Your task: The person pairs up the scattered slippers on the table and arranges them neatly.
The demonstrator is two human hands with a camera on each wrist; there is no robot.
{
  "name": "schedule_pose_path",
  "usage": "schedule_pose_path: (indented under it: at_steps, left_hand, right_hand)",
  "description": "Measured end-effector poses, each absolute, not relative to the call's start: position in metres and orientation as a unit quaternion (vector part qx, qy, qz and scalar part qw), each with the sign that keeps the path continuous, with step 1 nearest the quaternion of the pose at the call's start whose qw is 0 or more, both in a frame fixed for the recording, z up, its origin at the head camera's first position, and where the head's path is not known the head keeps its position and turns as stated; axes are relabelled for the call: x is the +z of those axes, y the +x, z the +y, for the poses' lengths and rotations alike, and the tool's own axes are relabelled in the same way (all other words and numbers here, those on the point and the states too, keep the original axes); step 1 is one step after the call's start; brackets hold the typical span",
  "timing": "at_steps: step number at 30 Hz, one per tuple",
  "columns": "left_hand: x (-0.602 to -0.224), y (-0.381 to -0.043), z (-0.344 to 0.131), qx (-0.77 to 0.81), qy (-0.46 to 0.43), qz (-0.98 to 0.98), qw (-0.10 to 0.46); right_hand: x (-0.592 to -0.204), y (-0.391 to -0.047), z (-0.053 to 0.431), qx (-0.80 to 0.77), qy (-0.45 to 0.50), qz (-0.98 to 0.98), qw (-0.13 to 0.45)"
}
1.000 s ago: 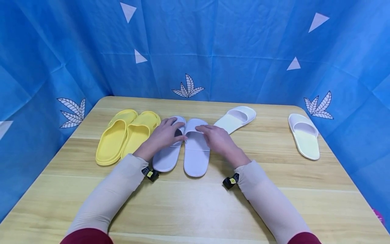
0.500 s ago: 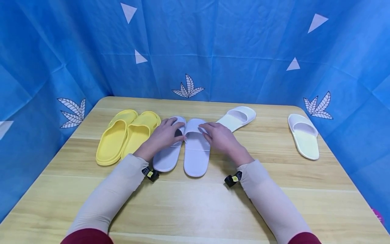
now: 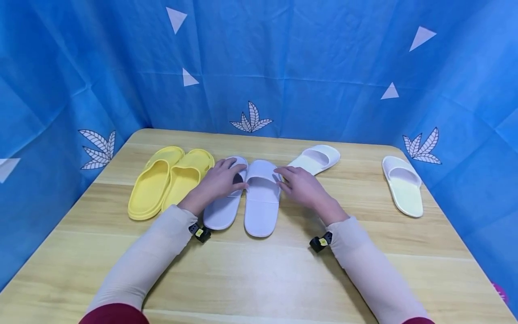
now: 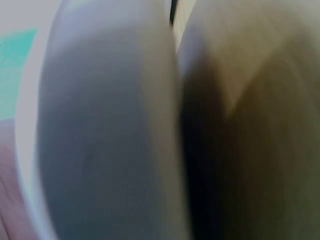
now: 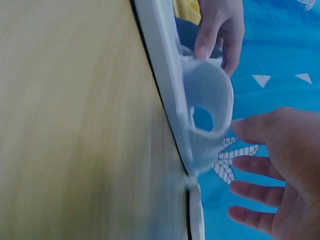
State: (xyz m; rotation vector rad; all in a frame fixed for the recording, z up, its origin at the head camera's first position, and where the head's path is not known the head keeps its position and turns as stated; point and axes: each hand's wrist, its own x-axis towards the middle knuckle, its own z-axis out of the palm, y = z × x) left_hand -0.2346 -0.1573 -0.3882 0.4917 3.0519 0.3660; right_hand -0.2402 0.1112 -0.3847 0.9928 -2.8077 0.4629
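Two lavender slippers lie side by side near the middle of the table in the head view, toes toward the back. My left hand (image 3: 220, 179) is over the left lavender slipper (image 3: 221, 211), its curled fingers and thumb gripping the strap. In the right wrist view that hand (image 5: 221, 30) appears beyond the strap of the right lavender slipper (image 5: 207, 90). At this slipper's (image 3: 262, 211) right edge is my right hand (image 3: 301, 185), fingers extended and apart, with nothing in its grip. The left wrist view is mostly filled by a blurred, close grey surface (image 4: 100, 125).
A pair of yellow clogs (image 3: 147, 191) stands left of the lavender pair. One white slipper (image 3: 317, 158) lies slantwise behind my right hand; another white slipper (image 3: 404, 186) is near the table's (image 3: 267, 279) right edge. A blue curtain (image 3: 259, 54) hangs round the back and sides.
My right hand has moved off the right lavender slipper's strap toward the right. My left hand stays in place, and the slippers have not visibly shifted. The head view has tilted slightly.
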Motion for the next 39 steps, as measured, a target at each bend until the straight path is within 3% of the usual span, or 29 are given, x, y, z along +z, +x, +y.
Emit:
schedule_pose_path:
  at_steps: [39]
  left_hand:
    - [-0.363,-0.238,-0.137,0.115,0.205,0.972,0.011]
  right_hand:
    - [-0.376,-0.234,0.247,0.123,0.239,-0.961,0.071]
